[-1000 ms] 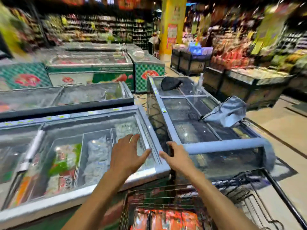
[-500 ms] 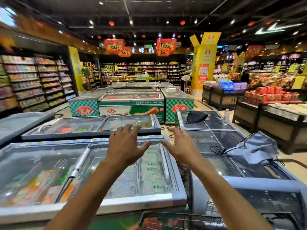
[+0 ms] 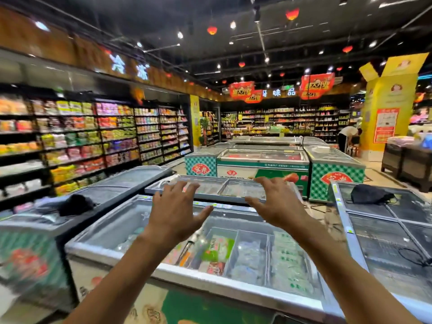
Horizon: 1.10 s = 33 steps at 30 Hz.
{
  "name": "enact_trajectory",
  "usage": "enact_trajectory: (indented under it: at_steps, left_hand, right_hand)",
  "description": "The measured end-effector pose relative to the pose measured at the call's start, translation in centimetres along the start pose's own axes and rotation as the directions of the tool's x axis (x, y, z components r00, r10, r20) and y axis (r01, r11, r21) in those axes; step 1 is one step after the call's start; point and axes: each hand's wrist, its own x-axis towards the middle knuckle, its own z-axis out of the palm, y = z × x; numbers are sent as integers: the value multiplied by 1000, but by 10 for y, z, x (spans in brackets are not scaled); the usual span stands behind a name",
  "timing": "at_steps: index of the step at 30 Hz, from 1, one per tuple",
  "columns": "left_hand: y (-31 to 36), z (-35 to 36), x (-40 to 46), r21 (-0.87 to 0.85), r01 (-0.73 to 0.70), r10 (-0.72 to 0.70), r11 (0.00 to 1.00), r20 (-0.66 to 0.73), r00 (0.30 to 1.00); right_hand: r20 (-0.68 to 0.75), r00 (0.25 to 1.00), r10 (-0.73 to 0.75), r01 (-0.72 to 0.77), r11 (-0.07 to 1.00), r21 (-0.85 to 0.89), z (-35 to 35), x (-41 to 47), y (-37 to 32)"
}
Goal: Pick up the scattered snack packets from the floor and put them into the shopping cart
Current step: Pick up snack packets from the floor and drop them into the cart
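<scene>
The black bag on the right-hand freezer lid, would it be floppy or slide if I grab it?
The black bag looks slumped and creased, so probably soft and floppy. It lies on the freezer's smooth glass lid, so it may slide when pushed.

obstacles: I see chest freezer (image 3: pixel 210 280) filling lower centre, glass lid closed | more freezers L (image 3: pixel 30 232) & R (image 3: pixel 388 232), black bags on top | free: air above lids, both hands (image 3: pixel 174 212) (image 3: pixel 278 204) hover there, nothing between them
</scene>
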Motion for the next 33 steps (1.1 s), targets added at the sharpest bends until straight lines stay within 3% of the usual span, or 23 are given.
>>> enact_trajectory:
  at_steps: [8,15,25,33]
  left_hand:
    - [-163,-92,-98,152,203,-205,967,-1,979]
    - [-268,-146,-193,264,371,-381,890,-16,924]
    - [-396,-192,-275,430,584,-620,689,-70,782]
    - [-482,-214,-314,538,695,-759,477,-146,634]
  right_hand:
    - [59,975,-212,202,969,142,47,-21,-181]
    - [118,898,-423,383,886,261,104,-72,-331]
    - [96,768,-634,552,730,402,179,-79,-501]
    - [48,617,-785,650,544,531,238,-78,-633]
